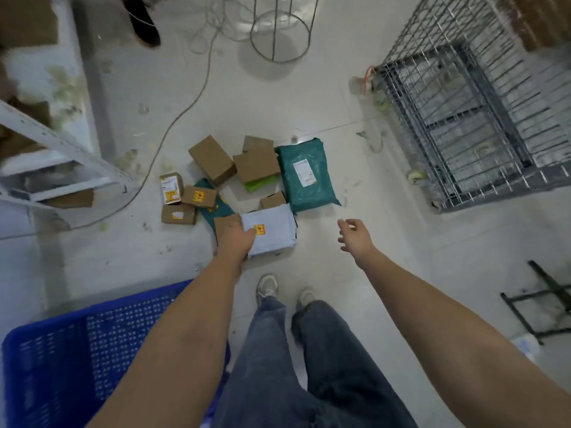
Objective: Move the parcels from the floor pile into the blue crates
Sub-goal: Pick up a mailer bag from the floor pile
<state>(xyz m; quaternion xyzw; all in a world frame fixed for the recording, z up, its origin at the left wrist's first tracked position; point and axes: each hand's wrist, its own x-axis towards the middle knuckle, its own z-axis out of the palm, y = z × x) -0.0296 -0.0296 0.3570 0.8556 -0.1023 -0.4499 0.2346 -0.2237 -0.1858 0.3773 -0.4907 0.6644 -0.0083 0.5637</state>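
A wire mesh cage cart stands on the floor up and to the right of the right hand, and a round wire stand sits far ahead of both hands. A grey cable snakes across the floor ahead of the left hand, beside pale metal shelving, and a black metal frame lies right of the right forearm.

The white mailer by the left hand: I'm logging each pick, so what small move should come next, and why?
Probably close the left hand on the white mailer and lift it. The hand already sits over its near-left corner, though a firm grip isn't visible. The right hand hangs open beside it, and the blue crate waits at lower left.
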